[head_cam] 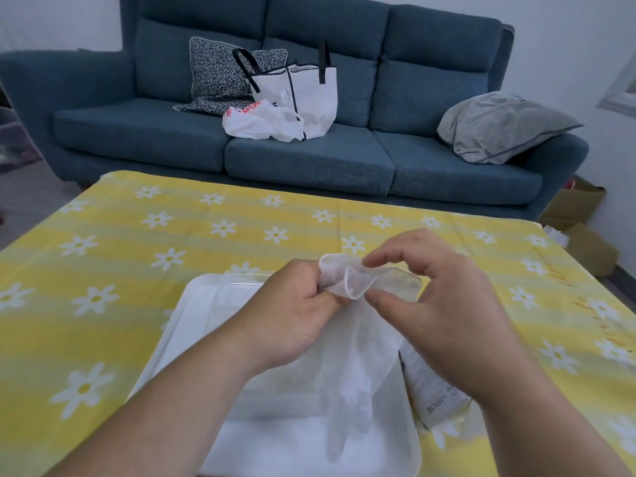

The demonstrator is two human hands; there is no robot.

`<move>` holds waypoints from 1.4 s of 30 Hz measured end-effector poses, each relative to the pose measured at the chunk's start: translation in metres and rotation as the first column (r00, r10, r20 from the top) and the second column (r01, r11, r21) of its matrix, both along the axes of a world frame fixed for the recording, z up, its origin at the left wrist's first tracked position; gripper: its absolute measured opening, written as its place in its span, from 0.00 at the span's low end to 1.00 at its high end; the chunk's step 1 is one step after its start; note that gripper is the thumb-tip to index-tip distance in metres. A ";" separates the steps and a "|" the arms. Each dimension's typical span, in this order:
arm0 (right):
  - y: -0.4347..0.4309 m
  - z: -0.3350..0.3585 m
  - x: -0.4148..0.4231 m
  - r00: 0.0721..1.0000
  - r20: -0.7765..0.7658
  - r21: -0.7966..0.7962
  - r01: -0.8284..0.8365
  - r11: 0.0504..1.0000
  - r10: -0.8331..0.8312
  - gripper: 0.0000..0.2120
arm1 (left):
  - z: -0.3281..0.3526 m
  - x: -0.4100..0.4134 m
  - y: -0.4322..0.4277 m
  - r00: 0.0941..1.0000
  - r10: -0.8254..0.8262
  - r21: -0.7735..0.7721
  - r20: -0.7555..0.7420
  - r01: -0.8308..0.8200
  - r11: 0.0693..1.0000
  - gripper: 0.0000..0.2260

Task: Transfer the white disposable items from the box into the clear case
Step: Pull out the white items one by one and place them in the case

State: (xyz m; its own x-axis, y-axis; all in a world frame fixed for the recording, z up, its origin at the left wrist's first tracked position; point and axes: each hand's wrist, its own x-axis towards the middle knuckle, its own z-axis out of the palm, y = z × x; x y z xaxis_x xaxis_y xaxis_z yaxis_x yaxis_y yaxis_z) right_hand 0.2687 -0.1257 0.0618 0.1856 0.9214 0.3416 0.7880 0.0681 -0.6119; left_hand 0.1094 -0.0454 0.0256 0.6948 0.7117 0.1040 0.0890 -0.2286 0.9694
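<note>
A translucent white disposable glove (358,356) hangs cuff-up between my hands, its fingers dangling into the clear case (206,325) below. My left hand (292,315) pinches the cuff's left side. My right hand (444,304) pinches the cuff's right side between thumb and fingers, so the cuff is stretched open. The clear case sits on the yellow daisy tablecloth (137,253) with more white material at its near end. The white box (433,390), printed with dark text, lies to the right of the case, mostly hidden under my right wrist.
A blue sofa (309,153) stands behind the table, holding a patterned cushion (216,77), a white tote bag (303,91), a plastic bag (261,122) and a grey pillow (499,125). Cardboard boxes (581,228) sit on the floor at the right.
</note>
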 end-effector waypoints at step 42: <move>0.007 0.018 -0.011 0.904 -0.378 0.090 -0.177 0.980 0.198 0.03 | -0.015 -0.012 0.001 0.990 -0.083 -0.071 -0.111 0.075 0.995 0.10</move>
State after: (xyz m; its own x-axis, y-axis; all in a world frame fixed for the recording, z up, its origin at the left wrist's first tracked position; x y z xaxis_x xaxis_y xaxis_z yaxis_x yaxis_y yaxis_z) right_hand 0.2575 -0.1191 0.0802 0.1376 0.9347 0.3276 0.4627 0.2318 -0.8557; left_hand 0.0975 -0.0446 0.0101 0.7536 0.6569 -0.0251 0.1841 -0.1743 0.9673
